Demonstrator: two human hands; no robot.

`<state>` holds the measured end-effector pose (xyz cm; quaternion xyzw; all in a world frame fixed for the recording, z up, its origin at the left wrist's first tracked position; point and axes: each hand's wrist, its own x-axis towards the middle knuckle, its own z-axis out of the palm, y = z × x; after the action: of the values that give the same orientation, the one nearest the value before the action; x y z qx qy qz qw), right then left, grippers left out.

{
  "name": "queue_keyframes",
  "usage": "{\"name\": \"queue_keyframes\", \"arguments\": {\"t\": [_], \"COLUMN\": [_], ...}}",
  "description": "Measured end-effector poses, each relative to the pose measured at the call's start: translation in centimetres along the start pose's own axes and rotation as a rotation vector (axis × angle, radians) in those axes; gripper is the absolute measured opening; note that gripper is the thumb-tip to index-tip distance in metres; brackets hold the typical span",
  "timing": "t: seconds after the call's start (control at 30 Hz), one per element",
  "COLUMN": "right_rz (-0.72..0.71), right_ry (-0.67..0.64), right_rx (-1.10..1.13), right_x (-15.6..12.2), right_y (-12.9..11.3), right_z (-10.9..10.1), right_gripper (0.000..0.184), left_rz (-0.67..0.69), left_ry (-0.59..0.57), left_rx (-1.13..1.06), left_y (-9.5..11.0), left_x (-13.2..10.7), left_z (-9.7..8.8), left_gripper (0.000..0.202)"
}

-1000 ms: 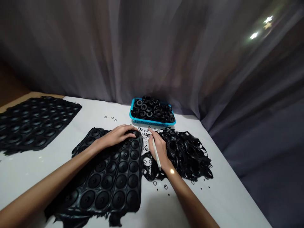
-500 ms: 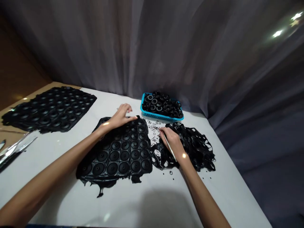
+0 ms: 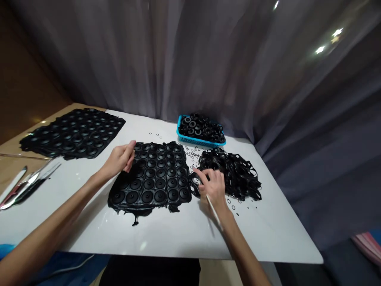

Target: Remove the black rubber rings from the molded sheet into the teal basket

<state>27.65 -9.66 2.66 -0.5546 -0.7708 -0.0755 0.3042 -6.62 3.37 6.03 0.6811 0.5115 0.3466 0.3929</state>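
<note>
A black moulded rubber sheet full of round parts lies flat on the white table in front of me. My left hand pinches the sheet's far left corner, fingers closed on its edge. My right hand rests at the sheet's right edge, beside a heap of black rubber scrap. It grips a thin white stick that points back along my wrist, with the index finger stretched toward the sheet.
A blue basket of black rubber rings stands at the back. Tiny loose rings lie scattered between basket and sheet. A second black sheet lies at far left. Several metal tools lie at the left edge. Grey curtains hang behind.
My left hand has slid from the sheet's far middle edge to its far left corner. My right hand has drawn back toward me. The view has pulled back, showing the table's near edge.
</note>
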Motion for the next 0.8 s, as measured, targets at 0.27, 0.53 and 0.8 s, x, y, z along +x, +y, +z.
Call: {"name": "queue_keyframes", "arguments": {"t": [0.27,0.53,0.8], "right_rz": [0.077,0.085,0.030], "right_ry": [-0.167,-0.089,-0.269], "right_rx": [0.150,0.119,0.284], "right_x": [-8.7,-3.7,-3.6], "right_y": [-4.1,-5.8,-7.2], "right_z": [0.7,1.4,0.6], "right_gripper": [0.062,0.023,0.045], "left_rz": [0.132,0.247,0.287], "left_ry": [-0.050,0.108,0.087], "left_rx": [0.373,0.244,0.091], "left_y": [-6.0,-9.3,-6.6], "left_x": [-12.5,-14.9,-12.8], "left_z": [-1.7,-0.2,-0.2], "left_gripper": [0.055,0.038,0.034]}}
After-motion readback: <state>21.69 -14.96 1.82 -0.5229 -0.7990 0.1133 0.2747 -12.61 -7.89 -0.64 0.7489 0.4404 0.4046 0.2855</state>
